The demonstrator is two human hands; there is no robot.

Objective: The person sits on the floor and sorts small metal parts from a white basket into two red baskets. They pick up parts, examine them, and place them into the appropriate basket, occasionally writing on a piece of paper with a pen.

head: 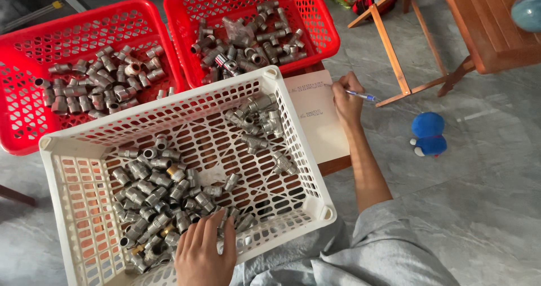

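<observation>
My left hand [204,253] lay palm down inside the white plastic basket [67,190], fingers loosely spread and resting on the heap of grey metal pipe fittings [152,193] piled in its near left part; whether any fitting was pinched under the fingers I could not tell. A few brass-coloured pieces showed among the grey ones. A smaller cluster of fittings [256,120] sat apart at the basket's far right corner, with bare lattice floor between the two groups.

My right hand [346,103] was out to the right of the basket, closed around a blue pen [360,96] with its tip on a pale sheet of paper [321,122]. The sheet carried two short handwritten lines and lay on the wooden bench [336,165], partly tucked under the basket's right rim. My grey sleeve [383,235] covered the upper arm.

Beyond the white basket stood two red plastic baskets side by side, the left one [22,111] and the right one [315,21], each holding more of the same fittings. On the grey stone floor [484,196] to the right lay a small blue and white toy [428,132], near the legs of a wooden table [484,32].
</observation>
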